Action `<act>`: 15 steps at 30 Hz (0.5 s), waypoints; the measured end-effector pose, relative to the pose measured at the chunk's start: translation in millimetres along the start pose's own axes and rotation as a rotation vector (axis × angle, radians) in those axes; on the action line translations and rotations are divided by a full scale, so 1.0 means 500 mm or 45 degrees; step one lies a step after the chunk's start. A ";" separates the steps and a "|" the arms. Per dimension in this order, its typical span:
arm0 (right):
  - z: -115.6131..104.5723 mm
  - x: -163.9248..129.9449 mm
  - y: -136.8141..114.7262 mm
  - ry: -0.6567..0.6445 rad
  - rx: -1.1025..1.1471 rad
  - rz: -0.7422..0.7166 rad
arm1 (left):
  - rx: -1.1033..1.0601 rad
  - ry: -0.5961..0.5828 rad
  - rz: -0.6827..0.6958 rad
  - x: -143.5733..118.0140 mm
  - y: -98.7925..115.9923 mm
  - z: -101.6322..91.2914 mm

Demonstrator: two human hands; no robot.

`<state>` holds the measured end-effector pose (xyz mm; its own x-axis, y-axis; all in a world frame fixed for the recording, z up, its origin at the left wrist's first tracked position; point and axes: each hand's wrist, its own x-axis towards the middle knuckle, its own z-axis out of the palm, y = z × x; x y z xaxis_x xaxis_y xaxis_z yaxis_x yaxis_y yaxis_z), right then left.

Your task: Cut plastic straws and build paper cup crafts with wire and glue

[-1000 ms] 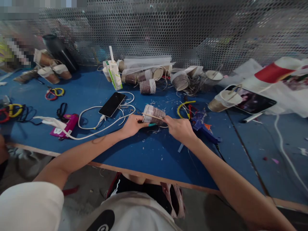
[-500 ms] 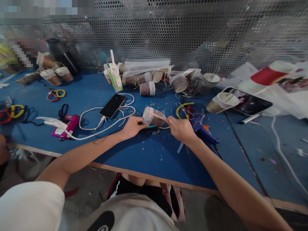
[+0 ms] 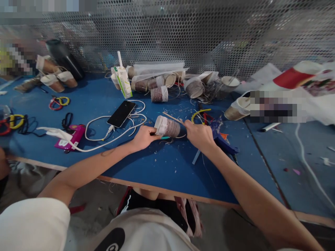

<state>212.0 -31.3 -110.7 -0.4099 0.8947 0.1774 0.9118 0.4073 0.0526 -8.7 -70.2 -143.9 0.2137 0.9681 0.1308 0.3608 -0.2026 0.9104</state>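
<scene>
On the cluttered blue bench (image 3: 78, 101), the left hand (image 3: 142, 136) clamps the wrapped cup (image 3: 167, 127) lying on its side while the right hand (image 3: 199, 136) pinches a thin strip (image 3: 171, 117) above it; a slack pinch would likely let the strip spring loose.

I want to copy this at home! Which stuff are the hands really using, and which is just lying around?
In use:
left hand and right hand
wrapped cup
thin stick

Lying around:
phone
white cable
drink carton
blue glue gun
other wrapped cups
</scene>
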 end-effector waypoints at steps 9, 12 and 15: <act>0.003 0.004 0.025 0.350 0.534 0.159 | -0.366 0.168 0.008 0.018 0.002 -0.021; -0.002 0.005 0.019 0.210 0.752 0.237 | -0.277 0.181 0.039 0.022 0.005 -0.038; 0.001 0.002 0.012 0.114 0.898 0.227 | 0.001 0.153 0.143 0.027 0.005 -0.052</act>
<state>217.2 -27.9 -110.6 -0.2255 0.9523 0.2056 0.7189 0.3051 -0.6246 -28.6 -53.5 -129.8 0.1425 0.9499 0.2780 0.3417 -0.3108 0.8869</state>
